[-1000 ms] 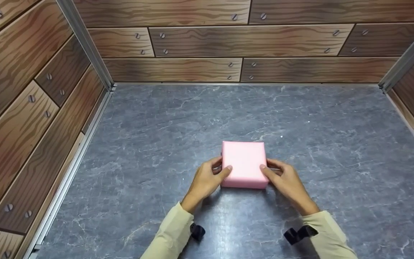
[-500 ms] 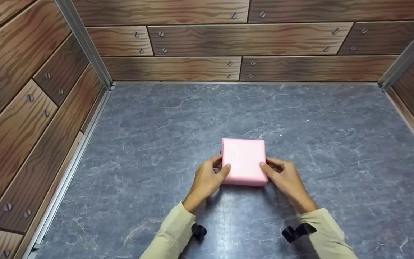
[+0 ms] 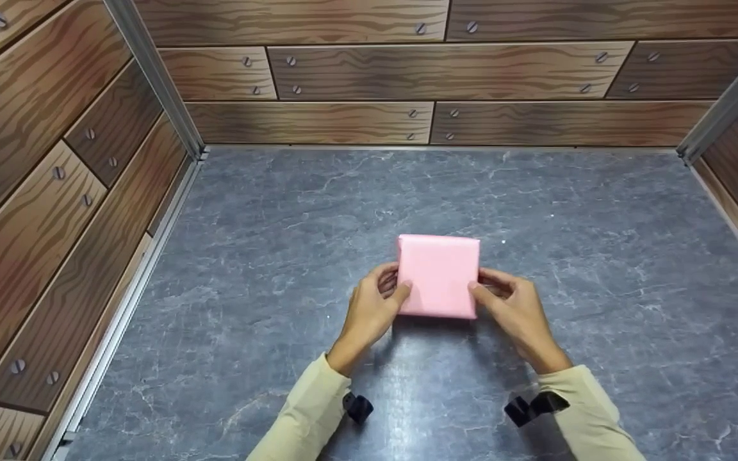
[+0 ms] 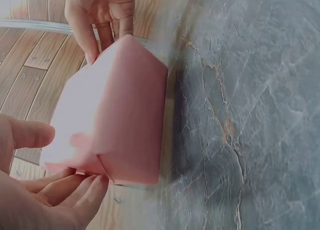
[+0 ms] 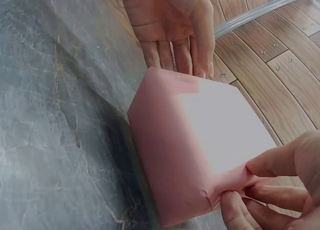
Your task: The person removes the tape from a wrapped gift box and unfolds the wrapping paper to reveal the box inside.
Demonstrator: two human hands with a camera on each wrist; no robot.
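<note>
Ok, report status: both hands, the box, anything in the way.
Left fingers and right fingers hold pink box at opposite sides. Box's contact with grey surface unclear. No obstruction seen.

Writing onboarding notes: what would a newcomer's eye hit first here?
The pink box, just right of and below the head view's middle, its color standing out from the gray marbled surface. Next, the left hand and right hand holding it from opposite sides. Then the wood-plank-patterned walls behind and on both sides of that surface.
</note>
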